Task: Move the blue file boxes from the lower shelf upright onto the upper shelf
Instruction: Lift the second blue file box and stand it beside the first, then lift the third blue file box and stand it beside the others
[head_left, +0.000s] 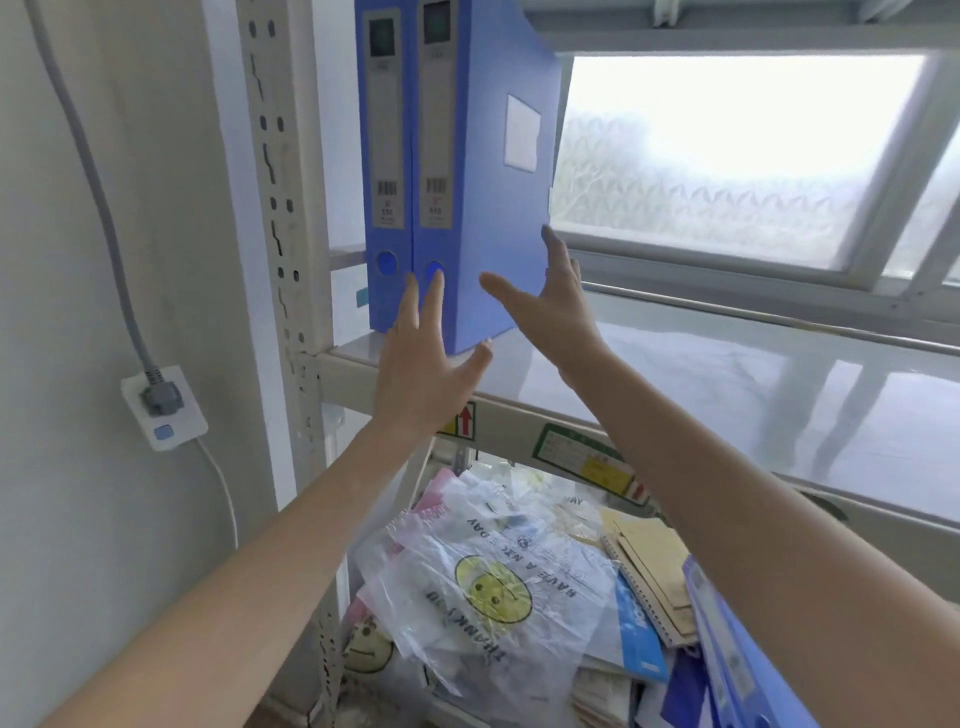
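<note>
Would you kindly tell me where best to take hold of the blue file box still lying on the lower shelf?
Probably by its long edges, one hand on each side, coming from above and the front. The blue file box lies tilted at the lower shelf's right, partly hidden behind the right forearm, with notebooks beside it.

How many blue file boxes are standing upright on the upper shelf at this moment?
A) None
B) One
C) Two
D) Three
C: two blue plastic file boxes stand upright side by side at the left end of the white upper shelf, the left box against the shelf post and the right box beside it, with both open hands, left hand and right hand, at the right box.
</note>
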